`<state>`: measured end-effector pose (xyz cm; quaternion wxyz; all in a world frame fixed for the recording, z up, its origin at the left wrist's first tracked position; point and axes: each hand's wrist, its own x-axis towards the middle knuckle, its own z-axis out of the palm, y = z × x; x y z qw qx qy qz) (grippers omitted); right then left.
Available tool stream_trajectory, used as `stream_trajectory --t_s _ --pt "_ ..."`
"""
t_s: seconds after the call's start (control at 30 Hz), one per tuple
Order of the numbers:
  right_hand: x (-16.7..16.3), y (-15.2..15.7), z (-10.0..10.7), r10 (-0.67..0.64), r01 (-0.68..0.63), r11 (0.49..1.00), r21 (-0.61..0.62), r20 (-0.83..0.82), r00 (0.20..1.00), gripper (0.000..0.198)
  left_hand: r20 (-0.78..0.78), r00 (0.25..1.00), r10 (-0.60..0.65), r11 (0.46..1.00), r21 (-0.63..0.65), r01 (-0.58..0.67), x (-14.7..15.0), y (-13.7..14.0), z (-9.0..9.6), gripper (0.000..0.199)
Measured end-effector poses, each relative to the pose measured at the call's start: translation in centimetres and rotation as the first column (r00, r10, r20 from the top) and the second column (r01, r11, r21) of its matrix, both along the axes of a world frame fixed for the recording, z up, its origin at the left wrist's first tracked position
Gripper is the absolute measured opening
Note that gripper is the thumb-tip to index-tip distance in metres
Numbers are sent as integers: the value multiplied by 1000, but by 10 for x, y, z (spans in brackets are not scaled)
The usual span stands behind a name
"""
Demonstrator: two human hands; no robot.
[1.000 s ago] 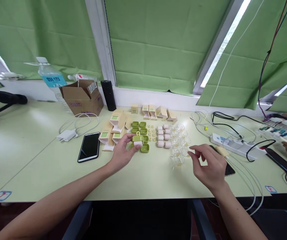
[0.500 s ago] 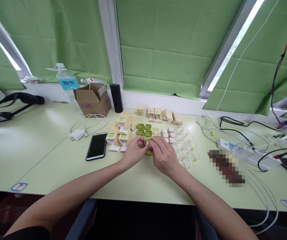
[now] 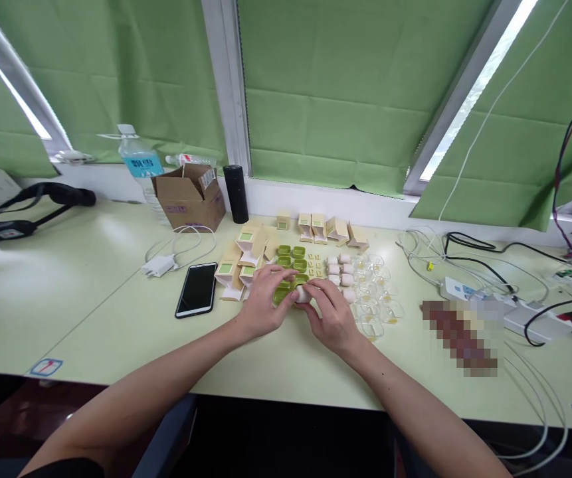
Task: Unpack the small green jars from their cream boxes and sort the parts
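Note:
Between the fingertips of my right hand (image 3: pixel 333 317) is a small white rounded block (image 3: pixel 303 294), level with the front of the green cups. My left hand (image 3: pixel 262 307) is beside it with the fingers apart; its thumb tip reaches the block's left side, and whether it presses on it is hard to see. Small open green cups (image 3: pixel 284 250) stand in rows under and behind my hands, the nearest partly covered by my fingers. To the right lie tiny yellowish pieces (image 3: pixel 317 264), more white blocks (image 3: pixel 346 269) and clear plastic shells (image 3: pixel 391 311) with yellow spots.
Folded cream cartons (image 3: pixel 252 244) stand left of the cups and more cartons (image 3: pixel 337 229) along the back. A phone (image 3: pixel 196 290), a white charger (image 3: pixel 159 265), a cardboard box (image 3: pixel 190 206) and a black cylinder (image 3: pixel 236 194) are to the left. Cables and a power strip (image 3: pixel 458 290) lie right.
My fingers have come away from a green cup with a dark opening, which both hands were around. The white block now shows in my right fingertips, and my left fingers have spread.

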<state>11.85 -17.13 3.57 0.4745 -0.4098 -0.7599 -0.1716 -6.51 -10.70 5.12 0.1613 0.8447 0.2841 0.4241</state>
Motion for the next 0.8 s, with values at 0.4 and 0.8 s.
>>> stream_trajectory --t_s 0.4,0.8 --pt "-1 -3 0 33 -38 995 -93 -56 998 39 -32 998 -53 998 45 54 6 -2 -9 31" --pt "-11 -3 2 4 -19 990 -140 -104 995 33 -13 999 -49 998 28 50 9 -1 -11 35"
